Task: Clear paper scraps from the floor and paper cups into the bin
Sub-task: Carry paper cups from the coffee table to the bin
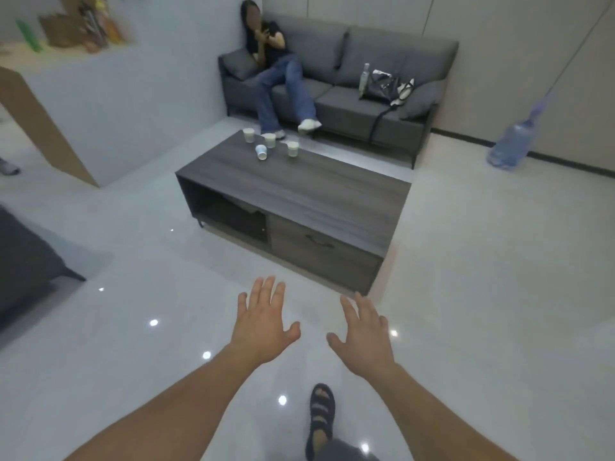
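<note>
**Grips wide; cups on desk**

Left grip (263, 322) and right grip (364, 334) wide, fingers spread, holding nothing. Four paper cups (270, 140) sit well ahead of both grips, at the far end of the desk (299, 194); the blue cup (261, 152) lies on its side.

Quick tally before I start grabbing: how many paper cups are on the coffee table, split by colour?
Pale cups: 3, upright
Blue cup: 1, lying on its side
Total: 4, all on the coffee table
</note>
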The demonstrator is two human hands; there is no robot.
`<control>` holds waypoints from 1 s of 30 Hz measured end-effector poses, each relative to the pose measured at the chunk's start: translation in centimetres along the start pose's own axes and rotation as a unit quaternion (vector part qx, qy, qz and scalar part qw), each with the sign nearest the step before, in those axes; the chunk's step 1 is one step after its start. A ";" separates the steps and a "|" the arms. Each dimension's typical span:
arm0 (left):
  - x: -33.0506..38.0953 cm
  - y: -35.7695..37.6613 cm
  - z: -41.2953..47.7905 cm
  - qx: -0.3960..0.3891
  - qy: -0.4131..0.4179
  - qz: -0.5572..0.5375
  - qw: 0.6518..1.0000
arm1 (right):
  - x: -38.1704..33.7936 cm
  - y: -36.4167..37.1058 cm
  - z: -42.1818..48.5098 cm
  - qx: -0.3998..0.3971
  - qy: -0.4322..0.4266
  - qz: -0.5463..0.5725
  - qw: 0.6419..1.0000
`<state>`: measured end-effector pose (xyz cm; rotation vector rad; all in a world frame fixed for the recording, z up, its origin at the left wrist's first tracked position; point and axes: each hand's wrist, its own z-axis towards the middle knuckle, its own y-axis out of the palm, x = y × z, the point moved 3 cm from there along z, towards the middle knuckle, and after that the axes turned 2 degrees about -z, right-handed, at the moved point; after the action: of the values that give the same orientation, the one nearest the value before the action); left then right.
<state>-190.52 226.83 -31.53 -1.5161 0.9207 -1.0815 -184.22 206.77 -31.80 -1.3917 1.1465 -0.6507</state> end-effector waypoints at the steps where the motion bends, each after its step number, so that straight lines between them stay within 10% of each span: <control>1: -1.1 -0.6 1.7 0.004 -0.016 -0.001 1.000 | -0.9 -0.2 2.5 -0.001 -0.014 0.000 1.000; 16: -15.4 -4.8 20.1 0.013 -0.176 -0.035 0.984 | -15.4 -3.2 30.9 -0.054 -0.170 -0.032 0.983; 30: -31.9 -10.5 43.8 0.022 -0.129 -0.044 0.990 | -28.4 -3.9 53.5 -0.059 -0.138 -0.017 0.989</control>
<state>-158.29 271.70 -30.46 -1.6273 0.6532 -0.9345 -145.86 253.84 -31.39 -1.5497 0.9540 -0.4028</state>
